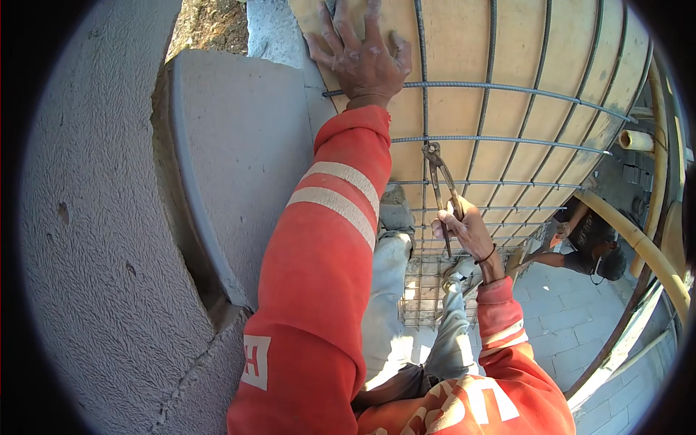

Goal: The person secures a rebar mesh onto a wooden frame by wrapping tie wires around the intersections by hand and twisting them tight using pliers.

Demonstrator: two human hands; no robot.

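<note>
The left hand (370,65) is at 12 o'clock, palm down and open, its fingers spread over a pale wooden panel (457,43), thumb out toward 3 o'clock. Its arm runs nearly straight up from 6 o'clock in a red sleeve (312,275) with pale stripes; a bar passes beneath the wrist.

The right hand (464,230) lies at 3 o'clock, closed around the handles of a pair of pincers (433,154), with a dark band (486,255) at the wrist. Its bent forearm comes up from between 4 and 5 o'clock. The pincers' head points toward 12 o'clock, right by a crossing in the grid of steel bars (449,85) — whether the jaws grip anything there is too small to tell.

The bars run across the panel, which curves away from 12 toward 3 o'clock in the wide lens. Another mesh (428,290) shows lower down, between 4 and 5 o'clock, near the wearer's legs (384,290).

A rough grey wall (94,181) fills 9 o'clock, with a smoother grey slab (232,123) between it and the panel. At 3 o'clock, well apart, another person (594,239) in dark clothes is bent low beside long, curved poles (638,243); pale paving (580,319) spreads at 4 o'clock — partly sunlit.
</note>
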